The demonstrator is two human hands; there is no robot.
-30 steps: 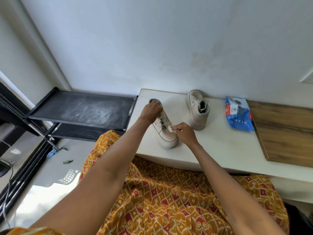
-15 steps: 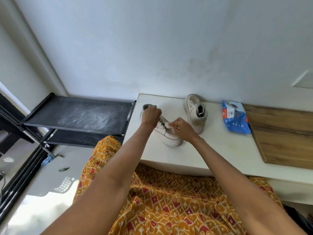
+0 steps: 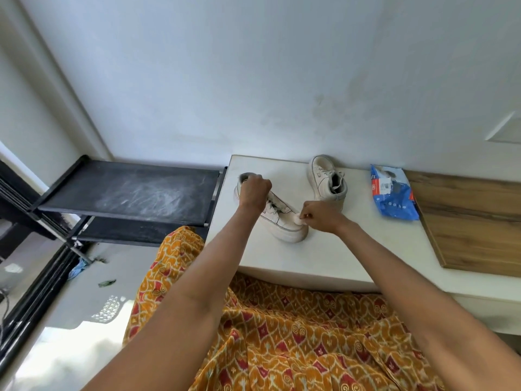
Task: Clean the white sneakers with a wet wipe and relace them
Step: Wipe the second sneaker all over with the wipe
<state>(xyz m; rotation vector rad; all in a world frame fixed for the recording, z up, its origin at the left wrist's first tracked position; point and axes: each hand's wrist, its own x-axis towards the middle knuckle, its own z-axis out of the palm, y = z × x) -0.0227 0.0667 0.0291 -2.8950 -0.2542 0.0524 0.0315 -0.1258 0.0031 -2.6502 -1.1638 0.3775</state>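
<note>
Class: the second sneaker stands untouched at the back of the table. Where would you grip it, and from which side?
Grip the far sneaker at its open collar, from above: the opening faces up and toward the person, thumb inside, fingers outside. The right hand is nearer.

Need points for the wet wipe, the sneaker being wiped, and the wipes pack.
wet wipe (image 3: 297,219), head view, on the white wad pinched at the toe.
sneaker being wiped (image 3: 284,227), head view, on its side panel near the toe.
wipes pack (image 3: 394,201), head view, on the blue wrapper's middle.

light: bright daylight from lower left | glare: floor (image 3: 56,359) patch | shadows: soft | edges: wide-angle bending
</note>
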